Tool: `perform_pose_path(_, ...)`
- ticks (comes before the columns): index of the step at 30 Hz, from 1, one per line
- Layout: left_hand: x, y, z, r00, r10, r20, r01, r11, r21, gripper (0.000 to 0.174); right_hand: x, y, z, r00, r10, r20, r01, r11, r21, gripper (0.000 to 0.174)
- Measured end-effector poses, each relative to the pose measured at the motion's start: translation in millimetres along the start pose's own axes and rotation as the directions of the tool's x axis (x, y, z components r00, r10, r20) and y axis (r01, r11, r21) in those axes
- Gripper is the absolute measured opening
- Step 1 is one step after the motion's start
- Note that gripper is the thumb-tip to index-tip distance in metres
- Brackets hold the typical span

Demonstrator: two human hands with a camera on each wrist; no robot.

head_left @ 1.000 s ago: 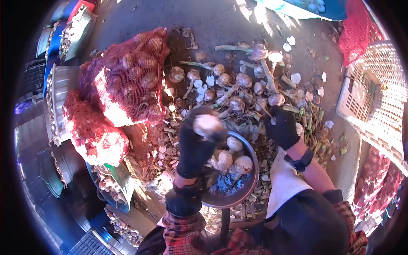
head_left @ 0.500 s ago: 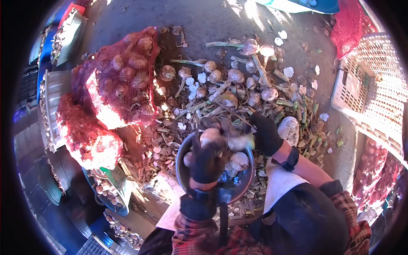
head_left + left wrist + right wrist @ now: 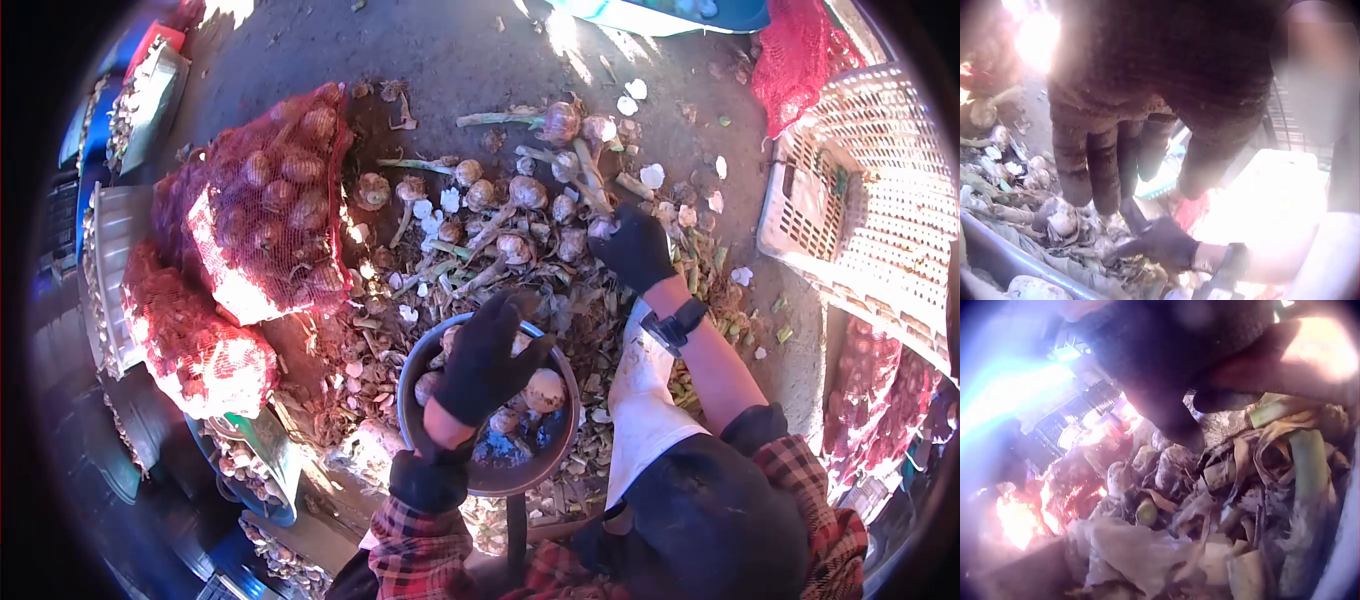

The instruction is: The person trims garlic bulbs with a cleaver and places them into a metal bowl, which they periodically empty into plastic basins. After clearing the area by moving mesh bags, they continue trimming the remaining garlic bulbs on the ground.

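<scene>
My black-gloved left hand hovers over a round metal bowl, its fingers extended and nothing in them. Several pale trimmed garlic bulbs lie in the bowl, partly hidden by that hand. In the left wrist view the glove's fingers point down, apart from one another. Farther forward, my gloved right hand reaches into the heap, its fingertips around a garlic bulb. The right wrist view shows part of a bulb between finger and thumb. Untrimmed garlic with long stems lies just left of it.
Red mesh sacks of garlic stand at left. A white slatted crate stands at right, below a red net. Cut stems and dry skins surround the bowl. A tub of trimmings sits at lower left.
Half a second ago the left hand held a bulb above the bowl, close to the right hand. Now it is empty there, and the right hand has moved forward to a bulb in the heap.
</scene>
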State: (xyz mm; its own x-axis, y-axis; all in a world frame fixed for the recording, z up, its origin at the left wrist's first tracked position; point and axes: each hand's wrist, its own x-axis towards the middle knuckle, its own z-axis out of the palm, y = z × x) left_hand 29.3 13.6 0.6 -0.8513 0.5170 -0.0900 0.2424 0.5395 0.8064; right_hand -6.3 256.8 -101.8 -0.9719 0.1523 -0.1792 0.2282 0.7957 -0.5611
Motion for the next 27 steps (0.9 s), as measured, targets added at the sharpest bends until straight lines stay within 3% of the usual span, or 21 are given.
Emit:
perform_pose_path(2,20.3,3.7,7.0,0.999,0.028,-0.019,-0.027,0.999,0.043,0.048,-8.1,-13.5,-21.9,0.996,-0.053,-0.066,0.056,0.998,0.032,0.039)
perform_pose_path(4,35.3,11.0,8.5,0.961,0.215,-0.172,-0.19,0.97,0.154,0.053,-21.9,-47.9,-57.3,0.994,0.074,0.079,-0.103,0.875,0.474,0.038)
perform_pose_path(5,41.1,14.9,7.0,0.962,0.213,-0.171,-0.188,0.97,0.152,0.053,-27.8,-60.2,-67.5,0.994,0.076,0.082,-0.106,0.875,0.473,0.038)
perform_pose_path(7,48.8,21.2,3.5,0.935,0.298,-0.19,-0.271,0.95,0.154,0.061,-36.6,-80.8,-82.2,0.935,0.01,0.354,-0.273,0.656,0.703,0.035)
perform_pose_path(8,48.3,19.9,1.8,0.936,0.296,-0.19,-0.269,0.95,0.157,0.061,-38.3,-87.3,-86.6,0.935,0.007,0.355,-0.273,0.655,0.705,0.035)
perform_pose_path(10,41.6,17.0,-5.0,0.945,0.24,-0.222,-0.261,0.963,-0.069,0.065,-40.4,-97.6,-93.1,0.873,-0.008,0.488,-0.43,0.461,0.776,0.03)
perform_pose_path(11,35.7,19.4,-6.1,0.966,0.066,-0.249,-0.133,0.955,-0.263,0.065,-39.6,-99.6,-97.7,0.842,0.009,0.539,-0.487,0.442,0.753,0.029)
perform_pose_path(12,33.6,25.2,-13.0,0.966,0.064,-0.252,-0.13,0.958,-0.254,0.065,-40.2,-99.2,-93.8,0.841,0.0,0.541,-0.486,0.438,0.756,0.029)
perform_pose_path(13,31.4,32.5,-22.1,0.956,-0.008,-0.292,-0.06,0.973,-0.224,0.063,-42.8,-98.0,-87.3,0.945,-0.016,0.328,-0.258,0.581,0.772,0.028)
perform_pose_path(14,30.6,37.5,-29.5,0.939,-0.077,-0.335,0.01,0.98,-0.197,0.061,-44.9,-97.4,-83.5,0.993,-0.07,0.099,-0.022,0.7,0.714,0.026)
perform_pose_path(15,30.8,37.5,-33.7,0.932,-0.046,-0.361,-0.004,0.991,-0.136,0.057,-46.5,-97.7,-85.4,0.987,-0.162,0.007,0.127,0.805,0.58,0.024)
perform_pose_path(16,28.0,27.3,-38.6,0.932,-0.048,-0.359,0.001,0.991,-0.132,0.057,-49.8,-99.1,-87.2,0.987,-0.162,0.009,0.126,0.802,0.584,0.024)
perform_pose_path(17,24.0,10.0,-43.7,0.987,-0.033,-0.159,0.001,0.98,-0.197,0.056,-53.3,-100.3,-89.6,0.952,-0.306,0.003,0.267,0.835,0.48,0.025)
perform_pose_path(19,25.6,10.9,-45.5,0.999,0.0,0.048,0.013,0.964,-0.265,0.055,-58.9,-101.8,-89.8,0.841,-0.54,0.021,0.506,0.8,0.322,0.032)
perform_pose_path(20,24.7,17.0,-38.9,0.989,-0.137,-0.055,0.089,0.851,-0.518,0.055,-59.6,-103.6,-89.1,0.843,-0.538,0.022,0.503,0.803,0.32,0.032)
perform_pose_path(21,22.8,21.6,-37.7,0.975,-0.201,-0.091,0.103,0.781,-0.616,0.056,-60.3,-106.2,-88.2,0.824,-0.565,0.03,0.54,0.802,0.256,0.031)
perform_pose_path(27,-16.4,1.0,-27.9,0.985,-0.153,-0.076,0.087,0.834,-0.545,0.056,-62.8,-111.5,-82.5,0.796,-0.6,0.076,0.594,0.799,0.091,0.029)
